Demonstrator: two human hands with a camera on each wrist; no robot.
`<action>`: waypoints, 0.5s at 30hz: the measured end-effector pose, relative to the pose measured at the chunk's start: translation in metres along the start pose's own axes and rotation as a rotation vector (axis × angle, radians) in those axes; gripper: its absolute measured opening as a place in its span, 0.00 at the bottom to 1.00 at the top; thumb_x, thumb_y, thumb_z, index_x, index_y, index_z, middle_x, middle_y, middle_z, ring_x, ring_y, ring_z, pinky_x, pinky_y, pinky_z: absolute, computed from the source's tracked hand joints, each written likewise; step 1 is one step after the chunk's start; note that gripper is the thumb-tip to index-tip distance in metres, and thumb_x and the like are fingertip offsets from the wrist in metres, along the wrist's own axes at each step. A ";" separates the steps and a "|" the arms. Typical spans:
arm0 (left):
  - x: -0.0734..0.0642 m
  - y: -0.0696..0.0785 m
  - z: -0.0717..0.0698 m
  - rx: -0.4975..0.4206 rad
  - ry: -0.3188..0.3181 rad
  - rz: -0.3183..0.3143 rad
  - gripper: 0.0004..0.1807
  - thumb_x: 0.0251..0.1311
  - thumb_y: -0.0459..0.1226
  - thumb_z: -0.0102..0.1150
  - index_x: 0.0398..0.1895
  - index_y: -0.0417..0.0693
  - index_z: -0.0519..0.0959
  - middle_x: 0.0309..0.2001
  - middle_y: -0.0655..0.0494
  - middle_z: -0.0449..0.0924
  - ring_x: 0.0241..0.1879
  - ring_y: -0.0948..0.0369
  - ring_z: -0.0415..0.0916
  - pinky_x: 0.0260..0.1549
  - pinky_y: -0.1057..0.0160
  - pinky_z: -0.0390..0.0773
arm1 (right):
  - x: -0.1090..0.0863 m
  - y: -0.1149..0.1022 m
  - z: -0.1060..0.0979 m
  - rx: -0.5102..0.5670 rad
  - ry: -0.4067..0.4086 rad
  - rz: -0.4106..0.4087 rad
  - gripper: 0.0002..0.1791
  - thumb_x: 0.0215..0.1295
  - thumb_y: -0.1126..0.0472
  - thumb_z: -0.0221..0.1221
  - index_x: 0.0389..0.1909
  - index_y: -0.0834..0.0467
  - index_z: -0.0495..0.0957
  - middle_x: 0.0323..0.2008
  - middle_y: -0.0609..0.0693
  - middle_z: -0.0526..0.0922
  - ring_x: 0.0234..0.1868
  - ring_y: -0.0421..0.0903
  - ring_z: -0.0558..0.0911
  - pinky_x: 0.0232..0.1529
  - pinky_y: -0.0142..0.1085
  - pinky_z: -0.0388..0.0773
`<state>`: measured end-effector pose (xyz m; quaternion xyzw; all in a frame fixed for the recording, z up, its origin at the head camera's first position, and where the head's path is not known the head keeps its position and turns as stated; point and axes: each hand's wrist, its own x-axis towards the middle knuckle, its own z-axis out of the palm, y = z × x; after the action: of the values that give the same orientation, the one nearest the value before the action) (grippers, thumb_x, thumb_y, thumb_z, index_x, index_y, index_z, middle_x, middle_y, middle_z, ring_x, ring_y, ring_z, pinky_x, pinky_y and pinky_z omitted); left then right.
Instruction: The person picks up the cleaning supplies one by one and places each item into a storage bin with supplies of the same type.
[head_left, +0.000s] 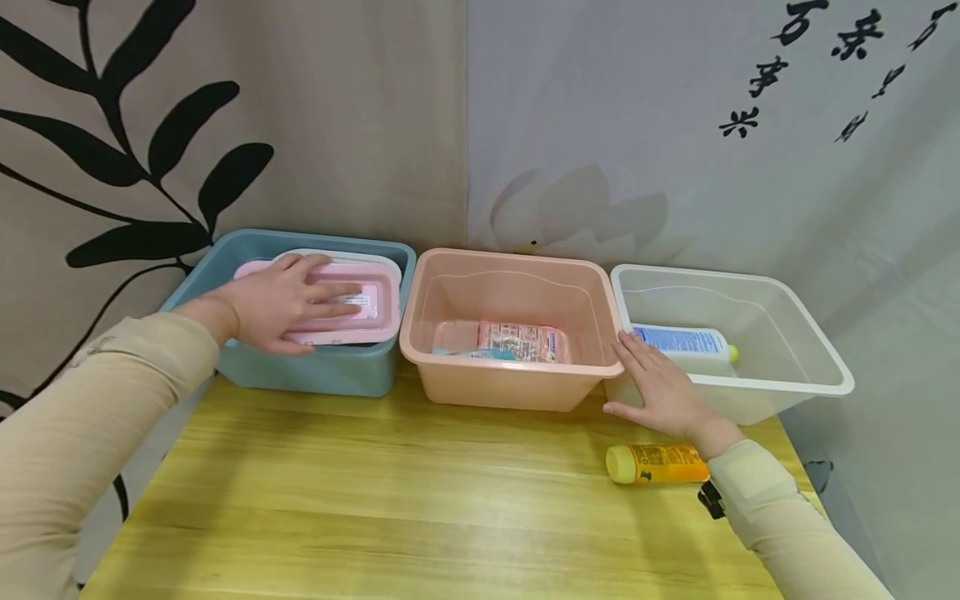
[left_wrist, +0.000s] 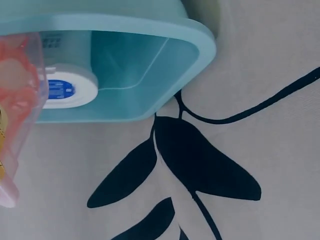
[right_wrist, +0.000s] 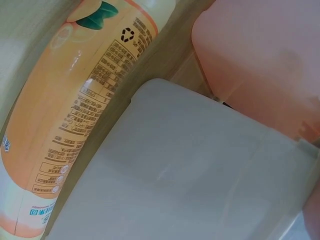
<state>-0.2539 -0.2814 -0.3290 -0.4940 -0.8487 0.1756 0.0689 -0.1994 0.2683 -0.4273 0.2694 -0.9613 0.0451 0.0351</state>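
My left hand (head_left: 273,304) rests with spread fingers on a pink-lidded plastic box (head_left: 382,304) at the top of the blue bin (head_left: 315,371). In the left wrist view the box's clear side (left_wrist: 20,85) covers part of the bin's opening, and a white tub or bottle (left_wrist: 72,82) with a blue label lies inside. My right hand (head_left: 663,392) touches the front left corner of the white bin (head_left: 787,387), beside the peach bin's rim, fingers fairly straight. Below that hand an orange bottle (head_left: 663,463) with a yellow cap lies on its side, partly hidden by the wrist.
Inside the peach bin (head_left: 502,387) are a pink printed packet (head_left: 521,342) and a light blue one (head_left: 480,353). A white bottle (head_left: 686,346) with a blue label lies in the white bin. The bins stand along the back of the wooden table (head_left: 420,500), before a curtain (head_left: 360,125).
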 end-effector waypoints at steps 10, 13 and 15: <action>-0.004 -0.003 0.008 0.011 0.066 0.064 0.37 0.50 0.57 0.59 0.65 0.59 0.67 0.68 0.53 0.61 0.60 0.38 0.56 0.55 0.36 0.64 | 0.001 -0.001 0.000 0.000 -0.021 0.007 0.53 0.55 0.34 0.56 0.72 0.63 0.49 0.73 0.60 0.48 0.73 0.58 0.50 0.70 0.51 0.51; -0.005 -0.004 0.008 0.013 0.069 0.074 0.37 0.49 0.57 0.59 0.65 0.59 0.67 0.68 0.52 0.61 0.61 0.38 0.57 0.55 0.36 0.64 | 0.001 -0.001 -0.001 0.005 -0.011 0.005 0.53 0.55 0.34 0.56 0.72 0.63 0.49 0.73 0.61 0.48 0.73 0.58 0.51 0.70 0.51 0.52; -0.006 -0.004 0.008 0.012 0.061 0.078 0.38 0.49 0.57 0.59 0.65 0.59 0.66 0.68 0.52 0.61 0.61 0.38 0.57 0.56 0.36 0.63 | 0.001 -0.002 -0.001 0.005 -0.002 0.001 0.53 0.55 0.34 0.56 0.71 0.63 0.50 0.73 0.61 0.49 0.73 0.58 0.51 0.70 0.51 0.52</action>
<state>-0.2563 -0.2899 -0.3350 -0.5315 -0.8253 0.1678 0.0909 -0.1993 0.2665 -0.4264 0.2689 -0.9614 0.0474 0.0335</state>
